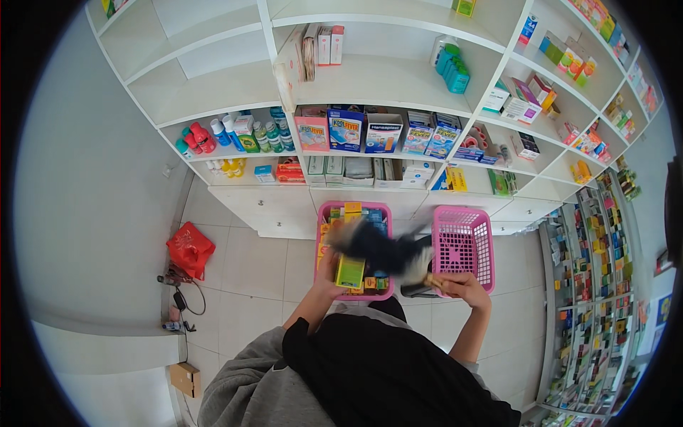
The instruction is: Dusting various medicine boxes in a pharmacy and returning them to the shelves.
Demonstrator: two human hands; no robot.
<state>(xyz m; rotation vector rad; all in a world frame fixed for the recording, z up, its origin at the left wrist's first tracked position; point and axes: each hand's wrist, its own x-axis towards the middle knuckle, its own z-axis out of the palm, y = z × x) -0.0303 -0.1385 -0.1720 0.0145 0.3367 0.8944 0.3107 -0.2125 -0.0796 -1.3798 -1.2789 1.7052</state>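
My left hand (327,277) grips a green and yellow box (349,272) above a pink basket (390,277) filled with small boxes, many of them yellow. In my right hand (464,287), fingers close around the light-coloured handle of a feather duster (384,250). Its dark head is smeared by motion and reaches left, over the filled basket and close to the held box. To the right stands a second pink basket (489,249), with its slotted bottom showing.
White shelves (370,75) rise ahead, holding medicine boxes and bottles (455,67). Drawers (260,206) run below them. On the left floor lie a red plastic bag (191,249), a cable (199,302) and a cardboard box (186,379). A stocked display rack (590,285) stands at right.
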